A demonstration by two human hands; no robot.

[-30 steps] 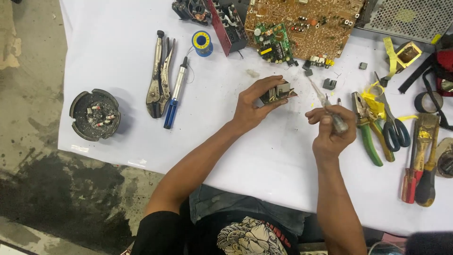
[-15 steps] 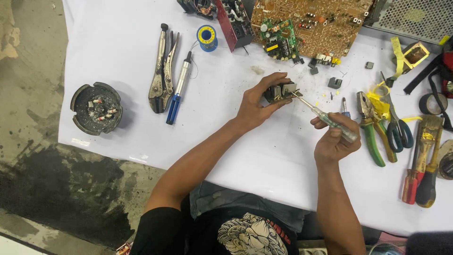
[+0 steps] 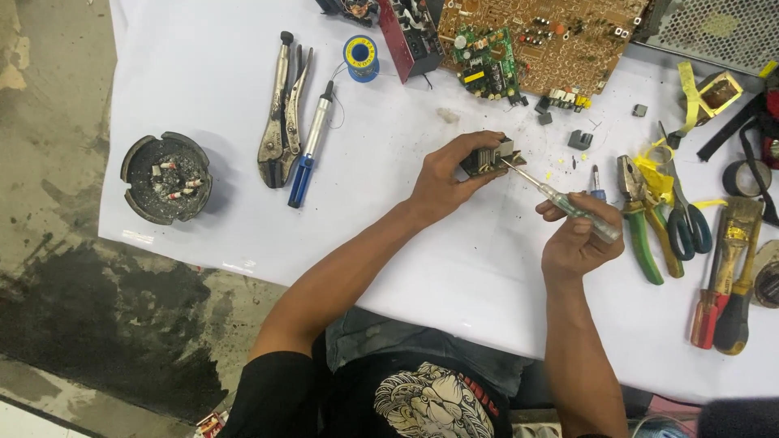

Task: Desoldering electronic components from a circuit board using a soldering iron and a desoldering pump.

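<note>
Here the left hand [image 3: 445, 178] grips a small dark, possibly metal-framed component [image 3: 489, 158]; right hand [image 3: 578, 239] holds a clear-handled screwdriver [image 3: 560, 201].

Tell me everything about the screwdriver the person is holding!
The screwdriver is slim, with a thin silvery metal shaft and a clear, see-through handle that looks like plastic, with a greenish tint near the shaft. The right hand grips its handle. It slants up and to the left above the white table sheet. Its tip meets the small dark electronic part, which the left hand holds up.
</note>
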